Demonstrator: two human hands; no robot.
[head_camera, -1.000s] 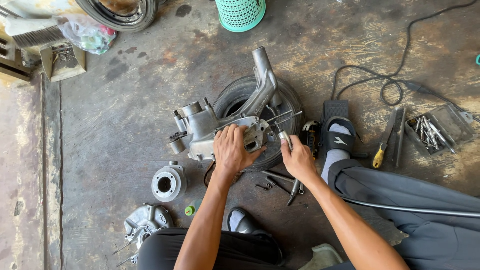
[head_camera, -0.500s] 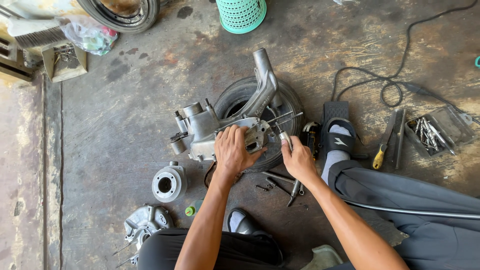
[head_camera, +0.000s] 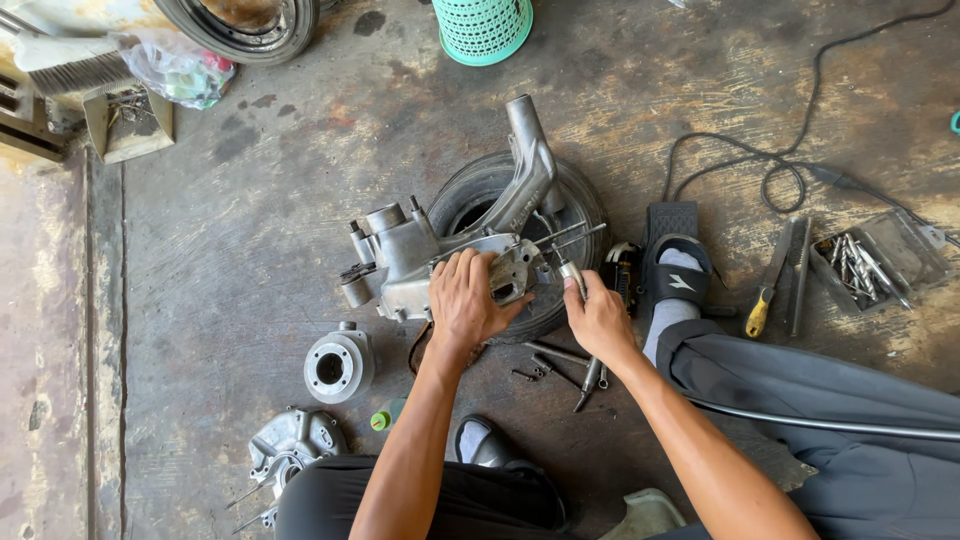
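Two bare hands work on a grey cast-metal engine casing (head_camera: 420, 255), which lies on a black rubber tyre (head_camera: 470, 195) on the concrete floor (head_camera: 250, 200). The left hand (head_camera: 468, 300) presses on the casing with spread fingers. The right hand (head_camera: 598, 320) grips a slim metal tool (head_camera: 571, 275) with closed fingers.

Engine casing (head_camera: 410, 255): grey cast metal, lying across a black tyre (head_camera: 580, 205), under the left hand (head_camera: 468, 300).
Tool (head_camera: 572, 275): slim metal socket-like piece, upright in the right hand (head_camera: 598, 318).
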